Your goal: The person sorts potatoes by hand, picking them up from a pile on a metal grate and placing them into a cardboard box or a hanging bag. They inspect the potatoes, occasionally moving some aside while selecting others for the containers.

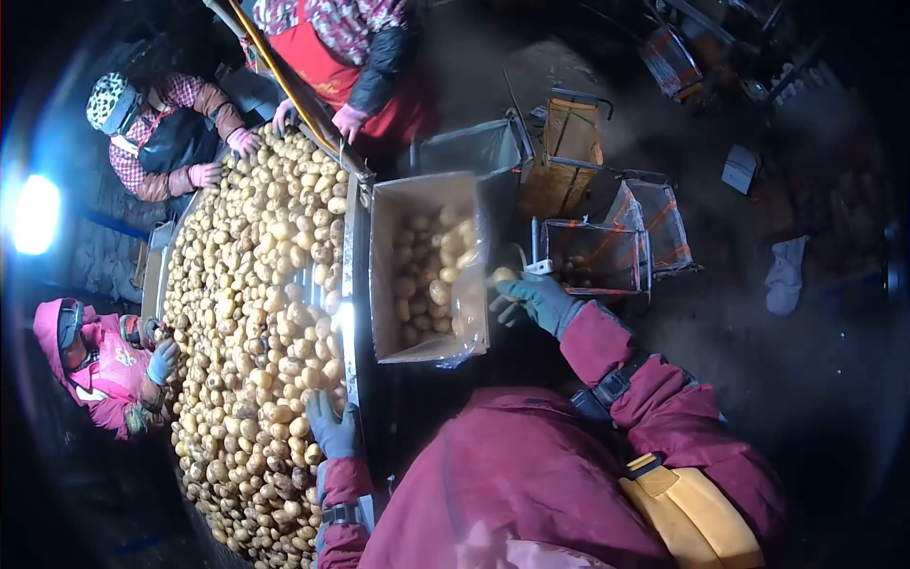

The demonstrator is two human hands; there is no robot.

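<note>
My left hand (332, 427), in a blue-grey glove, rests at the near edge of a large heap of potatoes (251, 313), touching the potatoes there. Its fingers are stretched out and I see nothing held in them. My right hand (538, 302), also gloved, is off to the right with a single potato (502, 276) at its fingertips. It is just beyond the right side of a cardboard box (387, 332). The box has a clear plastic liner and is partly filled with potatoes.
Three co-workers in gloves stand around the far and left sides of the heap. A metal table edge (352, 375) borders it on my side. Wire-frame crates (592, 254), a yellowish bin (566, 156) and a white sack (785, 275) stand or lie to the right.
</note>
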